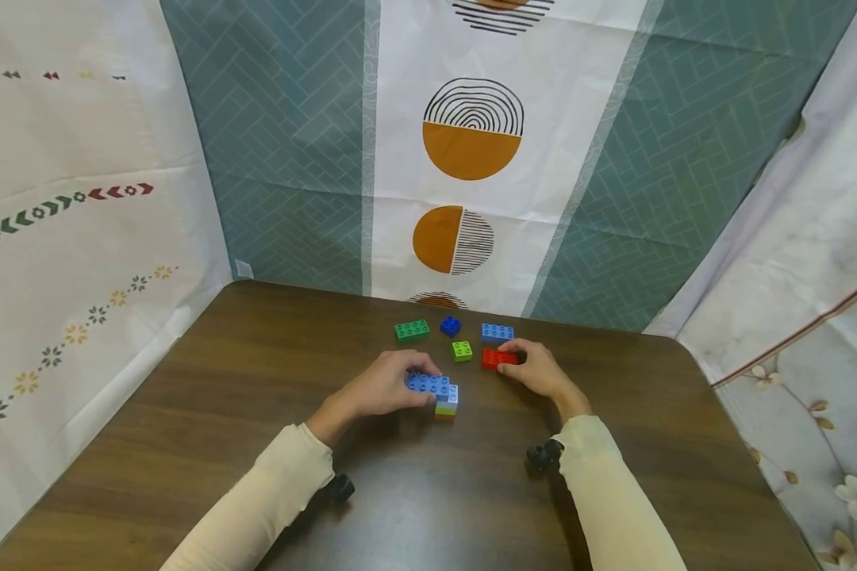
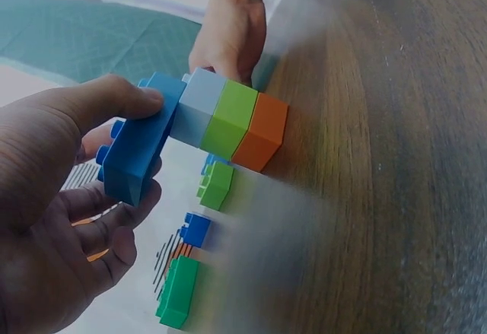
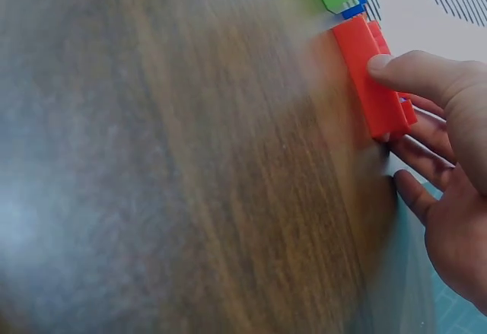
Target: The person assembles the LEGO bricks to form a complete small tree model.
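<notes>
A stack of toy building bricks stands on the table: an orange brick (image 2: 261,132) at the bottom, a lime green brick (image 2: 229,119) over it, then a pale blue brick (image 2: 199,107). On top a long blue brick (image 1: 428,385) juts out to the left. My left hand (image 1: 389,385) pinches this long blue brick between thumb and fingers. Farther right, my right hand (image 1: 540,369) grips a red brick (image 1: 498,358) by its sides, the thumb on its near face in the right wrist view. The red brick is at the tabletop.
Behind the stack lie a green brick (image 1: 412,330), a small dark blue brick (image 1: 451,326), a small lime brick (image 1: 462,350) and a light blue brick (image 1: 497,331). The brown table (image 1: 257,365) meets a hanging patterned cloth (image 1: 293,159) at its back edge.
</notes>
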A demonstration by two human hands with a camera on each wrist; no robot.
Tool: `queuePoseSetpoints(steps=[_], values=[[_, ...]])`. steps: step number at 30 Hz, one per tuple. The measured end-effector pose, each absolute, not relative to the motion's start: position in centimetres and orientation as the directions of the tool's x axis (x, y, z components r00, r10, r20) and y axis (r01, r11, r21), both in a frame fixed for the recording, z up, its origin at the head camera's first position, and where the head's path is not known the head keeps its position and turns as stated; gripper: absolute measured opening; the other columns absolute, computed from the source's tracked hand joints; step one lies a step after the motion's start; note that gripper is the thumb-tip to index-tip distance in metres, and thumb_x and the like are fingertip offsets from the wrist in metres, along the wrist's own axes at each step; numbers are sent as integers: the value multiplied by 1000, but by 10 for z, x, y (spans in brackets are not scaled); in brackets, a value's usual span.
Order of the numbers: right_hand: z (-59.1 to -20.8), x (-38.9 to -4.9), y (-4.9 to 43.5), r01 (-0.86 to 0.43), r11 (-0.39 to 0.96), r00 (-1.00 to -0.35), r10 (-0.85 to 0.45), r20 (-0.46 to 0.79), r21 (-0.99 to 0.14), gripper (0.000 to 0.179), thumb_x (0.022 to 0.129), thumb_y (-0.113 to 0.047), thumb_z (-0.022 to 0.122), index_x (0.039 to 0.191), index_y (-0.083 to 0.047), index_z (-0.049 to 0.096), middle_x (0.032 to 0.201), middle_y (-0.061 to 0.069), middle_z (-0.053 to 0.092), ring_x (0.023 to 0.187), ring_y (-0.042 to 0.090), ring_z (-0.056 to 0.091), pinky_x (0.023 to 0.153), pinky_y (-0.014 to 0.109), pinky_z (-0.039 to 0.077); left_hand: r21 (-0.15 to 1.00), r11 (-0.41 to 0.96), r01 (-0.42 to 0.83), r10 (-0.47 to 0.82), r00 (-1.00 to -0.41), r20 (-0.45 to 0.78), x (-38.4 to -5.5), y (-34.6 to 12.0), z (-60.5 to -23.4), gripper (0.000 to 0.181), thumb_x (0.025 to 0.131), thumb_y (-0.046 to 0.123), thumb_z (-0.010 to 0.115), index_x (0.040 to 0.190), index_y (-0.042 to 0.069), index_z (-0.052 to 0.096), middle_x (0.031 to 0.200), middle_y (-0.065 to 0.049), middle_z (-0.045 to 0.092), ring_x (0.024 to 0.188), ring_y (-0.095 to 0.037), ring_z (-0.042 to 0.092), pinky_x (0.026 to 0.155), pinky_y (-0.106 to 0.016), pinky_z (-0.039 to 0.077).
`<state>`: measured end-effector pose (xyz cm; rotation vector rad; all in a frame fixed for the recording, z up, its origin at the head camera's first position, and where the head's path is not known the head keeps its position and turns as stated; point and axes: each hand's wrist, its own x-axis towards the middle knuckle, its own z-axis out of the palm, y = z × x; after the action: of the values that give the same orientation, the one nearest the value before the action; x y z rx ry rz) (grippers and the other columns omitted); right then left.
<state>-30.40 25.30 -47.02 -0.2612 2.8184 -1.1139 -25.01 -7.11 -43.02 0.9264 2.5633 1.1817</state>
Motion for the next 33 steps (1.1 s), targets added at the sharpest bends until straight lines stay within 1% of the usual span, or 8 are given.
queuePoseSetpoints(steps=[6,12,17,21,24,28,31,33], values=[[-469,-296,253,-157,702,-979,-201,18,-694,35,93,-18,75,125,-6,68,131,20,68,124,40,57,114,62,40,735,495,464,598,-795,99,-250,-73,-433,27,91,21,77,118,21,71,120,3,70,107,-13,62,98,-34,54],[-468,-284,254,-159,685,-979,-201,25,-711,34,93,-19,75,124,-7,68,128,17,69,122,37,58,113,61,41,738,495,459,599,-796,93,-250,-73,-433,28,91,22,77,118,21,71,120,3,70,107,-14,61,98,-33,53],[-463,-272,253,-150,664,-979,-202,17,-732,36,94,-22,75,126,-9,68,130,16,68,124,38,56,114,64,40,741,489,460,602,-793,95,-250,-72,-433,28,91,22,77,118,20,71,120,3,70,107,-14,61,97,-33,53],[-454,-260,247,-147,619,-975,-221,9,-772,37,93,-25,76,128,-14,67,133,13,67,127,37,54,112,66,40,743,484,463,603,-791,101,-251,-74,-433,27,91,22,77,118,21,71,120,3,70,106,-13,61,96,-32,53],[-445,-252,239,-166,595,-967,-253,13,-787,38,93,-26,77,128,-16,68,132,11,67,121,34,58,105,57,49,743,483,464,603,-791,102,-252,-74,-434,27,91,23,77,118,22,71,120,4,70,106,-13,61,95,-31,53],[-436,-243,228,-208,573,-952,-305,30,-793,37,93,-26,77,127,-17,68,129,11,68,106,29,64,89,39,57,743,482,464,603,-791,103,-252,-74,-434,28,91,23,77,118,22,71,119,4,70,106,-13,61,94,-30,53],[-430,-237,223,-243,549,-937,-346,47,-800,37,93,-25,77,127,-16,67,125,11,69,99,29,64,83,35,57,747,479,461,603,-791,101,-252,-74,-433,28,91,22,77,118,21,71,119,4,70,105,-13,61,94,-30,54],[-428,-232,219,-263,537,-927,-371,56,-801,37,92,-25,78,127,-17,67,124,10,68,99,30,63,83,35,57,750,477,457,603,-792,98,-251,-73,-433,28,91,22,78,118,21,71,119,4,70,104,-13,61,93,-30,54]])
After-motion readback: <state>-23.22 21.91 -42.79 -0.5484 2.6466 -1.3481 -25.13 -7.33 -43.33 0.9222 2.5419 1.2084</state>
